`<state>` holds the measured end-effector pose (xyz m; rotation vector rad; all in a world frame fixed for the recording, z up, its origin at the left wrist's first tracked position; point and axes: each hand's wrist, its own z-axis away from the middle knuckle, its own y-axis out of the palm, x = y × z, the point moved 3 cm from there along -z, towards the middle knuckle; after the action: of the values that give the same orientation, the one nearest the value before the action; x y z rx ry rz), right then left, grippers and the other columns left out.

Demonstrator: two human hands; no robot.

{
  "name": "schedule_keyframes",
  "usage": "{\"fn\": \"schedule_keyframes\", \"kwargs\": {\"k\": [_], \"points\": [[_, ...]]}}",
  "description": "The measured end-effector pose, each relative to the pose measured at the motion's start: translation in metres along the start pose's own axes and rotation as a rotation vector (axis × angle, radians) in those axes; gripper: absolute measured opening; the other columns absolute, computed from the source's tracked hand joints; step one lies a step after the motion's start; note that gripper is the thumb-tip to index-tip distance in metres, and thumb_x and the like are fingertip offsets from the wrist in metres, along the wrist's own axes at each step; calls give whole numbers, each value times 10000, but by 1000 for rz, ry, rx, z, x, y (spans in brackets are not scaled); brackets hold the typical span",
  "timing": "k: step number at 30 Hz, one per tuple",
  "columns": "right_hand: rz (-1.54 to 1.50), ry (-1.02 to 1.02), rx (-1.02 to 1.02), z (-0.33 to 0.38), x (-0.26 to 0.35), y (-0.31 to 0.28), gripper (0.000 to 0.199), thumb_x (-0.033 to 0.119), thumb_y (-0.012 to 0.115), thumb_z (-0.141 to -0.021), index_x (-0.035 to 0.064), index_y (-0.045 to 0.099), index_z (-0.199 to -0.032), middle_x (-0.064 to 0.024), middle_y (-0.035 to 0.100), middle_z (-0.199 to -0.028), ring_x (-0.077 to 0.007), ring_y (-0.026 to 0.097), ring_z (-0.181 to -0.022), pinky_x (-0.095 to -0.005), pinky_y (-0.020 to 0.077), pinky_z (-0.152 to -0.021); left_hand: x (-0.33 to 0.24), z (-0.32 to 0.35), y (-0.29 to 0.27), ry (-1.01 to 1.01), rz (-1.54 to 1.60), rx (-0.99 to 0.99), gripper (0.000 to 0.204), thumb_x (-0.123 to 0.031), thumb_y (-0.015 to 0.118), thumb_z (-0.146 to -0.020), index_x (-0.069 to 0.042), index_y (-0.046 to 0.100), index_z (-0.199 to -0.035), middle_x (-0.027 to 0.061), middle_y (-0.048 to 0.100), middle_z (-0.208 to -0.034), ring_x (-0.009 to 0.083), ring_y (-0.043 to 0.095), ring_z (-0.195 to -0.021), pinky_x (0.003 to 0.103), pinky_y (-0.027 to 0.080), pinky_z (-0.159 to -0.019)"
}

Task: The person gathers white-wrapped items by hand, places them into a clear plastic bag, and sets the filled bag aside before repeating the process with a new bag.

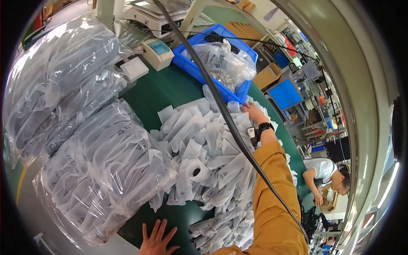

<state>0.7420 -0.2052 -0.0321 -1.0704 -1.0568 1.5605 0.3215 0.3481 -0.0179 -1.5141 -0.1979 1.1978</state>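
My left hand [157,239] lies with spread fingers on the green tabletop [146,221] near the front edge, holding nothing. My right hand [256,114] reaches to the far end of a heap of frosted plastic packets [216,144], close to the corner of a blue bin [187,63]. Its fingers look stretched out and touch the packets there; no grip on any one is visible. A dark watch-like device with a white piece [253,135] sits on my right wrist. What the packets contain is mostly hidden; one shows a dark round spot.
Large clear bags of similar packets [106,170] are stacked on the left. The bin holds a clear bag of small metal parts [225,76]. A small beige device [157,53] and white box [134,69] stand behind. A black cable [199,63] crosses the view. Another person [325,174] works at right.
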Motion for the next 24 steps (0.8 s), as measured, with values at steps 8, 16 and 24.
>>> {"fn": "schedule_keyframes", "kwargs": {"k": [8,16,24], "points": [[-237,339,179,83,52,-13,463,421,348,-970,234,491,-1368,-247,358,-1460,-432,441,-1279,-487,406,-1030,-7,-5,-3,-17,-8,-61,753,-532,725,-698,-190,532,-1340,205,319,-1494,377,293,-1392,682,122,-1088],[-209,250,220,171,53,33,457,424,388,-957,224,506,-1351,-235,408,-1421,-447,469,-1238,-498,412,-1020,-11,-6,-5,73,3,-122,765,-501,729,-711,-135,515,-1348,211,269,-1520,386,229,-1419,654,87,-1110],[-384,262,-396,341,200,-107,515,379,516,-940,117,463,-1381,-202,430,-1422,-368,383,-1319,-410,329,-1092,-6,8,5,166,-104,-153,725,-420,717,-771,-108,467,-1375,209,279,-1515,411,207,-1421,631,92,-1115]]}}
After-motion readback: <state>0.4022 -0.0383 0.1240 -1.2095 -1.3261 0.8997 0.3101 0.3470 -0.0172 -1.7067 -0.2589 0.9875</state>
